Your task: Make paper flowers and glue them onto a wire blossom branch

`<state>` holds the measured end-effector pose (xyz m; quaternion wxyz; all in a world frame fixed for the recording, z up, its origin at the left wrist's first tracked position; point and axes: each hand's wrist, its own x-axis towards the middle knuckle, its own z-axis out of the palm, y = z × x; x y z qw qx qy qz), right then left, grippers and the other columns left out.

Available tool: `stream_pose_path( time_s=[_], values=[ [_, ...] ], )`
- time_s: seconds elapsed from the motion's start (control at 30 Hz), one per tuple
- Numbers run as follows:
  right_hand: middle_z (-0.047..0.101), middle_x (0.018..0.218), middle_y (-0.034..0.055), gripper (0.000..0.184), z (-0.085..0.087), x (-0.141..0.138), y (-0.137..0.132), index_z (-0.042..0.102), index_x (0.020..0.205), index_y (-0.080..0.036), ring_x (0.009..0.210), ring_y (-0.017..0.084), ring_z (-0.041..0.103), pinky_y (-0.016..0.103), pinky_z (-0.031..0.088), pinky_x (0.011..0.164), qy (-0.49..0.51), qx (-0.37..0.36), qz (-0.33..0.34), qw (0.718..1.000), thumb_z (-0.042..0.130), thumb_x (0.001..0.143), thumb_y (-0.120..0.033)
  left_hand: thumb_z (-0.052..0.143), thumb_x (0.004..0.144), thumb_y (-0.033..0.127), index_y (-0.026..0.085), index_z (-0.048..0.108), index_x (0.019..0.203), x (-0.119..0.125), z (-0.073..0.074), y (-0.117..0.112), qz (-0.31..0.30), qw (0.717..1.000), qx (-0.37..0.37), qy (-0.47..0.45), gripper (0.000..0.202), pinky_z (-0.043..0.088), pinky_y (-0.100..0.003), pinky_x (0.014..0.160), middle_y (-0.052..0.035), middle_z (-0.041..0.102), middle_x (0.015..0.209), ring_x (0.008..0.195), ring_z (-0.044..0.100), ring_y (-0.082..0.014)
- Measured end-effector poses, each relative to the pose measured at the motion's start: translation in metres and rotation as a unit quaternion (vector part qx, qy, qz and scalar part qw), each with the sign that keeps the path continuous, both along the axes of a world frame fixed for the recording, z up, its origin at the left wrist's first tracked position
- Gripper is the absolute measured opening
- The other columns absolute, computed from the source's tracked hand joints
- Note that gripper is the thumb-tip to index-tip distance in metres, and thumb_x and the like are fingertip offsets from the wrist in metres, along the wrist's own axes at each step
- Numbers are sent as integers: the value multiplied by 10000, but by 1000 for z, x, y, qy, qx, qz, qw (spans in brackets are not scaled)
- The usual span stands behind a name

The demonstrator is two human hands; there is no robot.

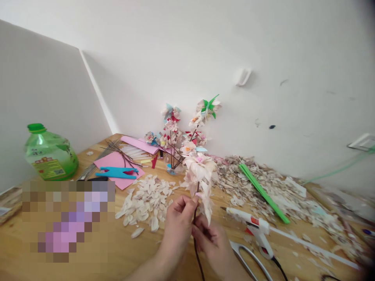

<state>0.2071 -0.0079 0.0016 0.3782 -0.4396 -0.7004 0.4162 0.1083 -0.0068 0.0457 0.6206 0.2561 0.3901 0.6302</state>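
Both hands are closed around the dark stem of an artificial flower branch, held upright over the front of the table. White petal blossoms with pink centres cover its upper part, and the bare stem hangs down below my hands. My left hand pinches the stem just under a drooping blossom. Slightly lower, my right hand grips it with curled fingers, partly behind the petals. A white glue gun lies right of my right hand, with the grey handles of scissors nearer. Loose pale petals lie left of my hands.
Finished flower branches stand in a small holder at the back. A heap of dry petals spreads rightward under green strips. On the left are a green bottle, pink paper, a blue folded strip and a blurred-out patch.
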Motion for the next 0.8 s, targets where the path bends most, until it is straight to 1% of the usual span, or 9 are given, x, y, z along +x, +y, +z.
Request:
stream_pose_path(
  time_s=[0.07,0.17,0.27,0.43,0.57,0.73,0.8],
  values=[
    [343,452,-55,381,1,-1,0,367,549,-206,407,97,355,228,265,414,8,-9,2,1000,459,791,-485,594,690,359,178,413,530,0,-1,-1,-2,1000,-4,1,302,336,-168,390,63,478,424,382,440,-62],
    [341,424,-63,393,2,-4,0,369,554,-206,381,92,353,222,261,397,46,-43,5,998,467,779,-514,573,708,382,181,430,563,1,-1,-2,-22,1000,0,5,286,336,-169,375,67,479,418,357,439,-62],
    [338,409,-73,391,0,-5,-1,364,568,-207,362,83,341,214,249,385,76,-64,2,995,477,774,-519,581,697,390,180,446,579,1,0,-5,-20,1000,6,18,277,321,-167,352,66,482,428,344,437,-63],
    [327,441,-71,379,-5,-3,-2,369,574,-202,382,79,332,211,238,387,62,-38,0,997,468,790,-498,605,673,380,179,447,573,1,1,-6,8,1000,8,28,275,326,-180,360,59,500,457,335,429,-62],
    [336,477,-63,360,-4,-2,-1,358,575,-203,414,82,348,213,255,409,39,-12,0,999,459,809,-457,596,669,403,189,431,572,1,-2,-4,2,1000,-2,17,287,330,-189,389,65,472,417,359,423,-77],
    [333,499,-55,342,0,-1,-1,382,573,-198,449,92,346,219,258,425,-2,23,6,1000,439,818,-429,631,634,346,166,436,508,-1,-4,-1,63,996,19,63,294,323,-168,486,66,434,471,467,381,-57],
    [348,509,-48,330,1,-1,-2,400,581,-194,465,98,356,221,267,435,-15,35,3,999,436,819,-420,626,637,340,166,448,514,-1,-4,-1,63,996,21,67,278,323,-171,510,66,427,482,489,373,-61]
  ],
)
